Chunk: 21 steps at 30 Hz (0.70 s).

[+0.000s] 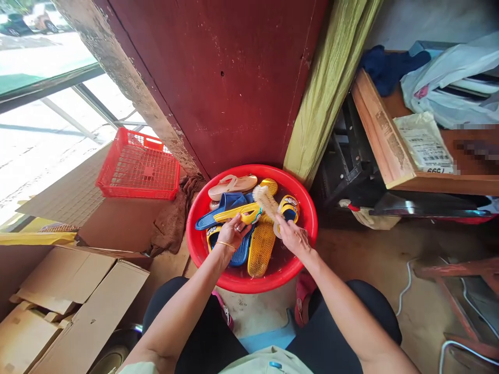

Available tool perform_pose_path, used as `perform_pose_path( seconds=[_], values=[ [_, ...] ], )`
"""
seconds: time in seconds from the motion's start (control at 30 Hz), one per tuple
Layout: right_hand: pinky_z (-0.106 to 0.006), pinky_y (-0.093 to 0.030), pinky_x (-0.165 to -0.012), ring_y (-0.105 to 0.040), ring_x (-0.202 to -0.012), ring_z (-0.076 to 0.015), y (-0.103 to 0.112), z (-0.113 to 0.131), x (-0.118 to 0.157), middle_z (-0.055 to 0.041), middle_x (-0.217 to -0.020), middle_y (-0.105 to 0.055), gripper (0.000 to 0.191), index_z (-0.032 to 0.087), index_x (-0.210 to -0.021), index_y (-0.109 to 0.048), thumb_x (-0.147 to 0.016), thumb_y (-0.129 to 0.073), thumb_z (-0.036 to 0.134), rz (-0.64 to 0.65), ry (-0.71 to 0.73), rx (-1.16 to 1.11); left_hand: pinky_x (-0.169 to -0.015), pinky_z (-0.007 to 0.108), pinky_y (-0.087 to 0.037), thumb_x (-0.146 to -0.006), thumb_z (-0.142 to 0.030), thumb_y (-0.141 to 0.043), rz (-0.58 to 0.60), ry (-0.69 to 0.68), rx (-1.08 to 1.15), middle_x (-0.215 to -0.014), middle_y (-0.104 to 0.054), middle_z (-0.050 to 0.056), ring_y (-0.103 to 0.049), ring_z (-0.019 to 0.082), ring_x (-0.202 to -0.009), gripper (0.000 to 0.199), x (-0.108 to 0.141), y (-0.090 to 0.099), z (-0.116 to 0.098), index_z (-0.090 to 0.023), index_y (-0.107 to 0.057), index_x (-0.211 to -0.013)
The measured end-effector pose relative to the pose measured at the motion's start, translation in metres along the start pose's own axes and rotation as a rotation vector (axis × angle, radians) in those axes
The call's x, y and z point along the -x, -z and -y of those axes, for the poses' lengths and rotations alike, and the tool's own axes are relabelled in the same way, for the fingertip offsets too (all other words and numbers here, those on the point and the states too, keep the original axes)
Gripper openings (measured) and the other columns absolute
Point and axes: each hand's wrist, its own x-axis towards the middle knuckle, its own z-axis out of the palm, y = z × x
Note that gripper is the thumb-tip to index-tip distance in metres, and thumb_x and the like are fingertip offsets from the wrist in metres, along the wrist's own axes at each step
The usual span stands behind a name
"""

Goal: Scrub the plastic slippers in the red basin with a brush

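A red basin filled with several slippers and some water stands on the floor before me. Over it, my left hand grips a yellow slipper, which is tilted on its side. My right hand is wrapped round a scrub brush with pale bristles, its head close to the slipper's front end. Below lie a yellow slipper sole-up and a blue slipper. A beige flip-flop rests by the far rim. At the right side sits another yellow slipper with a printed strap.
Left of the basin are a red plastic crate, a brown cloth and cardboard boxes. A dark red door and a yellow-green curtain stand behind. To the right are a wooden drawer and a white cable.
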Motion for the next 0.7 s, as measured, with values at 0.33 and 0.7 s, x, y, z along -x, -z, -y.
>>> perform_pose_path(
  seconds=[0.33,0.7],
  values=[
    [-0.034,-0.054,-0.082,-0.069,-0.087,-0.0230,-0.001,0.007,0.000,-0.0134,-0.111,-0.069,0.054,0.031,-0.156,-0.035,-0.102,-0.029,0.028,-0.041,0.140,0.023,-0.087,0.038,-0.061,-0.089,-0.019,-0.062,-0.066,0.058,0.124,-0.086,-0.072,0.003,-0.071,0.014,-0.077,0.009,0.017,-0.007,-0.015,-0.020,-0.067,-0.098],
    [-0.029,-0.055,-0.086,-0.071,-0.101,-0.0217,-0.037,0.014,-0.010,-0.0095,-0.121,-0.072,0.056,0.020,-0.155,-0.033,-0.100,-0.037,0.027,-0.024,0.036,-0.401,-0.073,0.026,-0.059,-0.082,-0.016,-0.067,0.061,0.120,-0.117,-0.080,-0.070,0.005,-0.068,0.014,-0.075,0.006,0.021,-0.003,0.009,-0.015,-0.067,-0.088]
  ],
)
